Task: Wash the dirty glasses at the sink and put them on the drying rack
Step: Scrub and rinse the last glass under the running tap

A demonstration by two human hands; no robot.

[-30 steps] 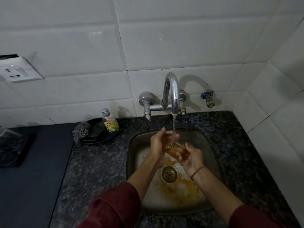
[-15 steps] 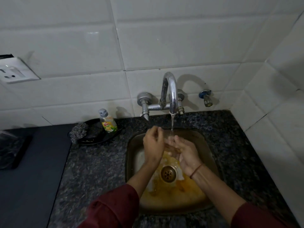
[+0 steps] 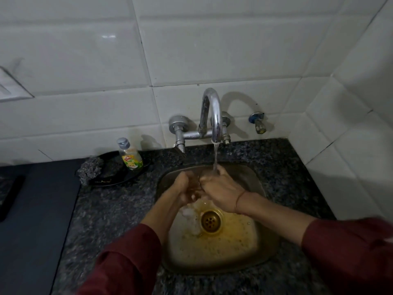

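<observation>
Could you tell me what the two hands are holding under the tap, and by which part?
Both hands hold a glass under the running water, the left hand and right hand wrapped around its sides; blur hides exactly where the fingers sit.

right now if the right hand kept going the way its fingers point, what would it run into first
The right hand points left, toward the left hand. First in line is the glass held between them, which it already seems to touch, then the left hand itself. The blur hides the exact contact.
</observation>
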